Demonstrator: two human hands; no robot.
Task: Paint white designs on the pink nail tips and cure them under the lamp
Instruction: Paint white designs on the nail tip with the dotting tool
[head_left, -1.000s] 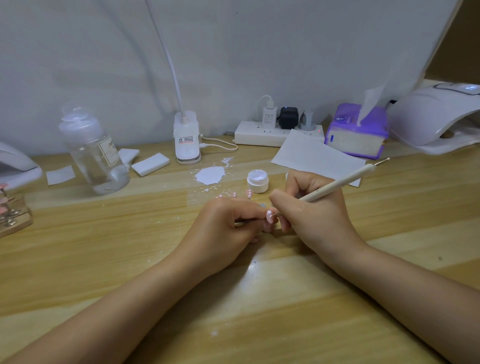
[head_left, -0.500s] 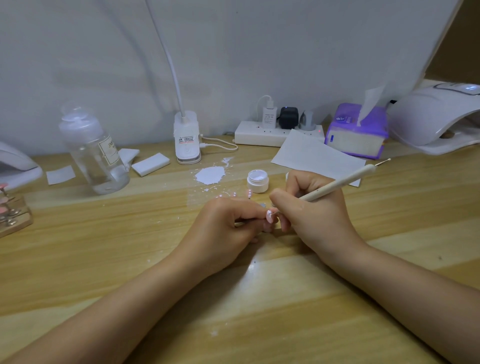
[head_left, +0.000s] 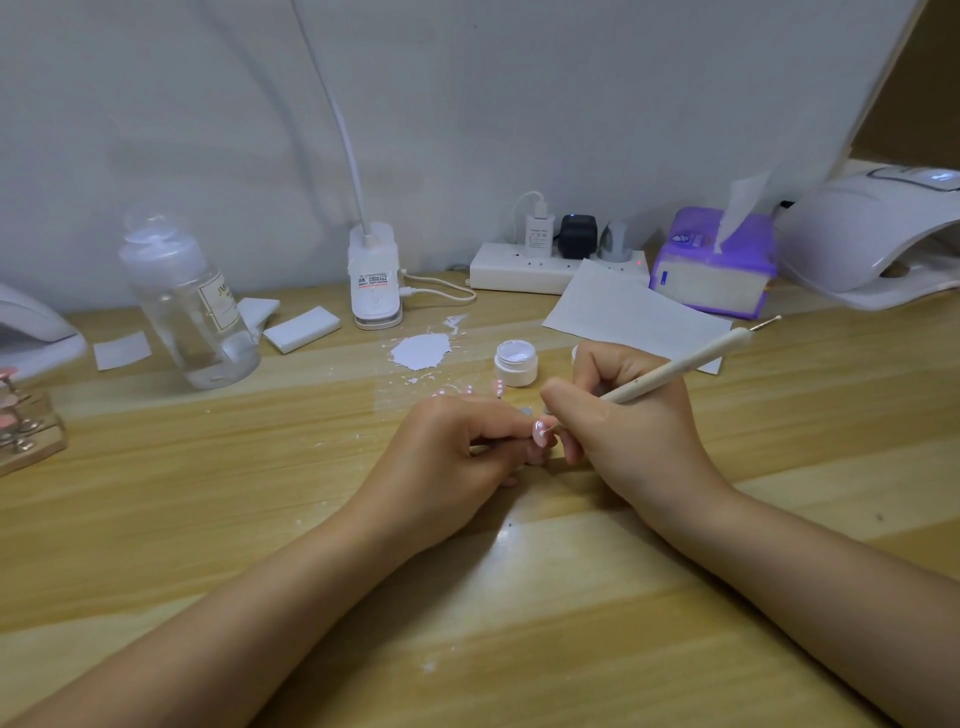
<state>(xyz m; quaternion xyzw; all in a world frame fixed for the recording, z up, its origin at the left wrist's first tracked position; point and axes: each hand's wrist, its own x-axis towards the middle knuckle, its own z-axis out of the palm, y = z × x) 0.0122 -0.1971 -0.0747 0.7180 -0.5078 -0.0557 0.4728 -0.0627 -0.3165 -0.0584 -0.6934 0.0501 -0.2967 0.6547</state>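
My left hand (head_left: 457, 457) pinches a small stick that carries a pink nail tip (head_left: 540, 433) with white marks on it. My right hand (head_left: 623, 431) grips a cream dotting pen (head_left: 675, 370) like a pencil, and its fine point touches the tip. Just behind my hands stands a small open jar of white gel (head_left: 515, 362). More pink tips with white dots (head_left: 470, 391) lie on the table behind my left hand. The white curing lamp (head_left: 872, 234) sits at the far right.
A white paint smear (head_left: 420, 351) marks the table by the desk lamp base (head_left: 375, 278). A clear bottle (head_left: 189, 306), white pads (head_left: 301, 329), a power strip (head_left: 519, 270), a paper sheet (head_left: 623, 312), a purple tissue pack (head_left: 714, 260) and a wooden tip stand (head_left: 26, 431) surround the work spot.
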